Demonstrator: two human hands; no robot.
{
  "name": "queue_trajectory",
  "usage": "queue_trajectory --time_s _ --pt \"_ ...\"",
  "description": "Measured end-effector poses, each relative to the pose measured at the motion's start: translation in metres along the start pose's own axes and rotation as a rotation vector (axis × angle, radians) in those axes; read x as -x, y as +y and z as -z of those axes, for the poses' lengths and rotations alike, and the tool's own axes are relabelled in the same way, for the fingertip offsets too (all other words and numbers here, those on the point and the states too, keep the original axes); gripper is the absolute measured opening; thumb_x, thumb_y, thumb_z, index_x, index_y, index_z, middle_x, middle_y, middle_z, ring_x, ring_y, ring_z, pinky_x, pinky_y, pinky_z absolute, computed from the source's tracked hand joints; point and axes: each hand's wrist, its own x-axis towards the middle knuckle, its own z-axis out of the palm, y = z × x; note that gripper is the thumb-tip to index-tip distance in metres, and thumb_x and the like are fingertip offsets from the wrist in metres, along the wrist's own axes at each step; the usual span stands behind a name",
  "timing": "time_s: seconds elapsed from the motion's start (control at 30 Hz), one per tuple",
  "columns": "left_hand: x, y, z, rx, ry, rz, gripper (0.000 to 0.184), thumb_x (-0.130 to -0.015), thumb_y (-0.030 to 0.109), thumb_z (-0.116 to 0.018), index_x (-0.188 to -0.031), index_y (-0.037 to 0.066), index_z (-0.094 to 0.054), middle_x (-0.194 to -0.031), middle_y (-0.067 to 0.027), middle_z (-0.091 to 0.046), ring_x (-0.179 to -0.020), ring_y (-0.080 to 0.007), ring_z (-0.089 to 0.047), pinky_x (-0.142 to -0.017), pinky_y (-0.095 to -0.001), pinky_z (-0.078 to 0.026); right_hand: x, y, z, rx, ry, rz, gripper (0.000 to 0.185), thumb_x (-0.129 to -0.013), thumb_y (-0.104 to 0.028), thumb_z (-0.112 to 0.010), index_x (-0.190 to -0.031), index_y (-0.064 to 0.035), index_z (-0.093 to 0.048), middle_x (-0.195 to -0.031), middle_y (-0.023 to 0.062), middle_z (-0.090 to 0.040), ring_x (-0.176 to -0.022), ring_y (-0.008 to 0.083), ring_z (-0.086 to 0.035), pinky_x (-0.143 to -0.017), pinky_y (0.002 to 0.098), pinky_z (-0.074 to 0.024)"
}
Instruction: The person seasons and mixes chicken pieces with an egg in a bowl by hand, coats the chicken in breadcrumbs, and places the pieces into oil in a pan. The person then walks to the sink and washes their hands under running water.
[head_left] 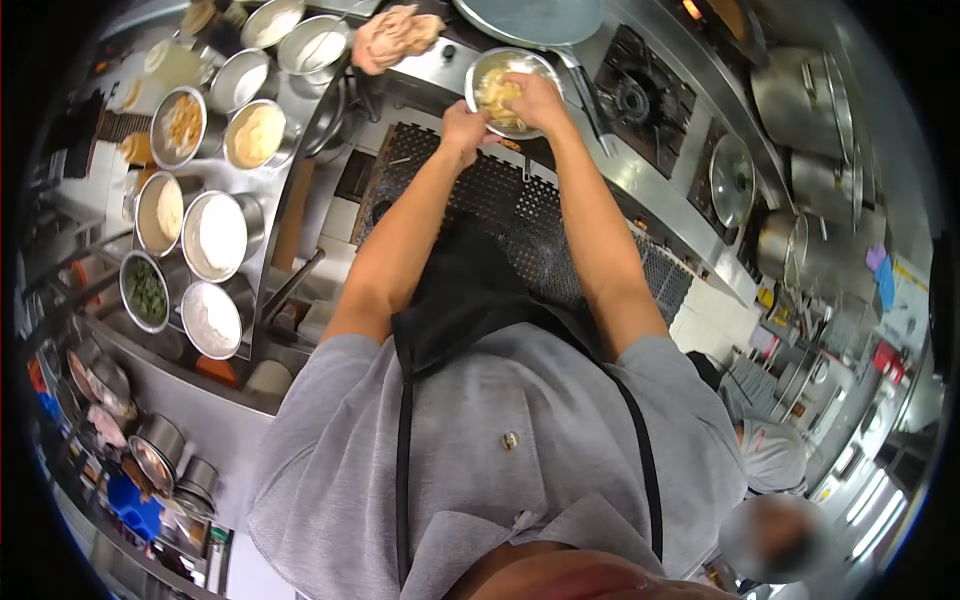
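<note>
A steel bowl (545, 66) of pale yellow food pieces (494, 88) is at the stove's front edge. My left hand (465, 130) is closed on the near left side of its rim. From the right, my right hand (537, 103) reaches into the bowl, its bent fingers among the pale yellow pieces; the fingertips are partly hidden. Just beyond the bowl is a large pan (535, 18), whose long handle (588, 95) runs down past my right hand. A crumpled pinkish cloth (396, 38) lies to the left of the bowl.
Several steel pots on the left counter hold white powder (222, 236), green leaves (146, 292) and yellowish food (258, 134). A gas burner (640, 90) and a glass lid (733, 180) are on the right. Black mats (470, 190) cover the floor. Another person (772, 455) stands at lower right.
</note>
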Motion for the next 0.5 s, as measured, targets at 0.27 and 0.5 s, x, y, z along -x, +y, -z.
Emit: queue_trajectory --time_s 0.27,0.5 --pt "0.058 -0.015 0.017 -0.275 -0.028 -0.034 0.025 -0.092 0.013 -0.053 -0.112 0.0 -0.061 -0.099 -0.0103 -0.066 -0.08 -0.0198 -0.066 -0.057 -0.0308 -0.059 0.017 0.018 -0.08 -0.146 -0.287 0.31 0.036 -0.065 -0.019 -0.073 -0.099 -0.0107 -0.066 -0.1 0.0136 -0.067 -0.098 0.0321 -0.064 -0.083 0.0402 -0.0512" --pt "0.104 -0.036 0.028 -0.355 -0.039 0.004 0.024 -0.087 0.001 -0.049 -0.109 -0.008 -0.054 -0.097 -0.0147 -0.065 -0.077 -0.0217 -0.067 -0.055 -0.031 -0.061 0.112 0.02 -0.047 -0.103 -0.077 0.166 0.043 -0.067 -0.011 -0.069 -0.109 -0.0138 -0.066 -0.102 0.0199 -0.065 -0.099 0.0377 -0.062 -0.085 0.0435 -0.0495"
